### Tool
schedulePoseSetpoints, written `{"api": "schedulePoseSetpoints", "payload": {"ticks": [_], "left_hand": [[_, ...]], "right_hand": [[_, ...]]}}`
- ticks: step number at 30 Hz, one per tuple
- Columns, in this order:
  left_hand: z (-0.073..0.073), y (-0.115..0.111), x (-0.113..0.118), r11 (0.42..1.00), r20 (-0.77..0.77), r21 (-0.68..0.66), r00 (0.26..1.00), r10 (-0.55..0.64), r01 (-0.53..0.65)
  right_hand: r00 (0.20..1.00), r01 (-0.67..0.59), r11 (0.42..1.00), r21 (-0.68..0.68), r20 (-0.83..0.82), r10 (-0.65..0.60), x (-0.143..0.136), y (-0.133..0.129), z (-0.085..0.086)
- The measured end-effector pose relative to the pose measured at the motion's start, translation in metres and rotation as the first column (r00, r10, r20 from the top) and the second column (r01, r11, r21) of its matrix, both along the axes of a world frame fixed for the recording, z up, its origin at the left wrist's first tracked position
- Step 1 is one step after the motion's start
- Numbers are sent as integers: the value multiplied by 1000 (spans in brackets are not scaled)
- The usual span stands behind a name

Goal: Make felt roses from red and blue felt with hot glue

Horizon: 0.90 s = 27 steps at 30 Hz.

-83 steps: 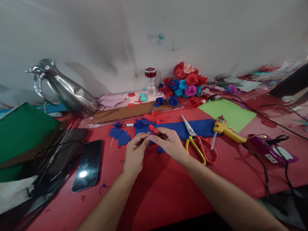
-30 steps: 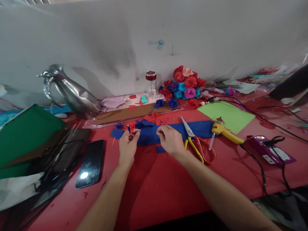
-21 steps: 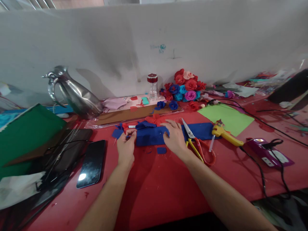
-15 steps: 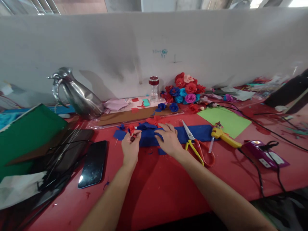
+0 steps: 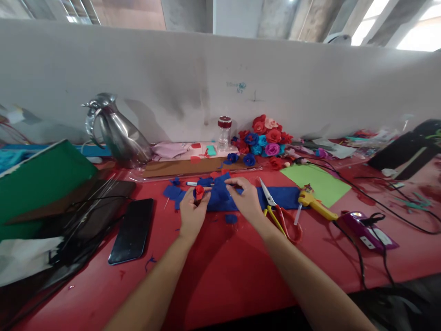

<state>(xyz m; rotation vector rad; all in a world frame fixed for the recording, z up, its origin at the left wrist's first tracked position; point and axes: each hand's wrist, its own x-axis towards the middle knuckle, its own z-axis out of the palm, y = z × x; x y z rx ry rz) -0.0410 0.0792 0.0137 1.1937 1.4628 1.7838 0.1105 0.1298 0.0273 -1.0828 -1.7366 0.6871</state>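
Red bud [image 5: 199, 191] in left hand [image 5: 191, 215] (pinched)

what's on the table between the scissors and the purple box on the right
In the head view, the yellow glue gun lies between the scissors and the purple box.

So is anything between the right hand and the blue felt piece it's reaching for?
Nothing visible: the right hand already has its fingertips on the raised blue felt piece. The scissors lie just to its right, clear.

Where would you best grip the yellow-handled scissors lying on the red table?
Take the yellow-handled scissors by the handle loops, coming from the near, right side. They lie flat, blades pointing away toward the blue felt strip, right beside the right hand.
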Motion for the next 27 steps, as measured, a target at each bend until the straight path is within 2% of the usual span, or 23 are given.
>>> {"api": "schedulePoseSetpoints", "payload": {"ticks": [2, 4, 7, 9, 14, 20, 24, 27], "left_hand": [[4, -2, 4, 996, 83, -72, 995, -50, 56], [8, -3, 7, 974, 217, -135, 965, -149, 180], [13, -5, 10, 925, 389, -162, 884, -261, 345], [14, -5, 10, 910, 431, -169, 859, -277, 379], [12, -5, 10, 918, 443, -180, 862, -246, 355], [19, -6, 12, 921, 469, -181, 854, -227, 344], [18, -2, 3, 952, 422, -186, 895, -146, 243], [14, 1, -5, 964, 366, -239, 930, -20, 115]], "right_hand": [[989, -57, 994, -92, -141, 44, 4, -3, -5], [968, -126, 978, -165, -235, 85, 5, -6, -9], [937, -216, 955, -204, -319, 144, 4, -8, -12], [924, -255, 942, -218, -342, 171, 4, -9, -11], [929, -254, 934, -250, -333, 164, 4, -8, -13], [933, -282, 926, -253, -297, 203, 4, -11, -10], [944, -271, 926, -264, -262, 201, 5, -11, -8], [944, -247, 936, -252, -279, 174, 6, -10, -8]]}}
